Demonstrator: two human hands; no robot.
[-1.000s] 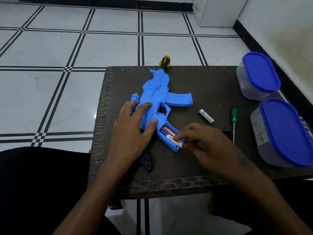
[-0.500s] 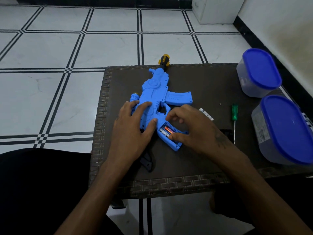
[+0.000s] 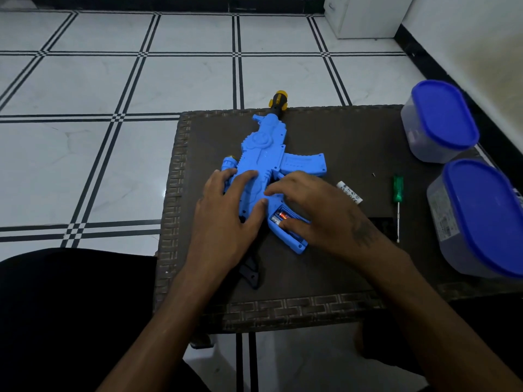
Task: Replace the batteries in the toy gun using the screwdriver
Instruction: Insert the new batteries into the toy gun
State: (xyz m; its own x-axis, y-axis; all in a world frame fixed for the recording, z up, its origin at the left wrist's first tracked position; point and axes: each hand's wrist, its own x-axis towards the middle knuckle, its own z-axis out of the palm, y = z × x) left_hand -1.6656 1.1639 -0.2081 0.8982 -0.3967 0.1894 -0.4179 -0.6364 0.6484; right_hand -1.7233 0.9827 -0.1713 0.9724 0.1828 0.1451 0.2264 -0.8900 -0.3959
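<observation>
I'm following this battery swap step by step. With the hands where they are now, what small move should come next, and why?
Probably press the white battery fully down with the right hand, whose thumb already rests on it in the open compartment beside an orange one. The left hand lies flat on the toy gun, steadying it. Another battery and the screwdriver wait on the table.

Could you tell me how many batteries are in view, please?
3: one loose battery on the table right of the gun, and two in its open compartment, an orange one and a white one. The right hand may hide more.
</observation>
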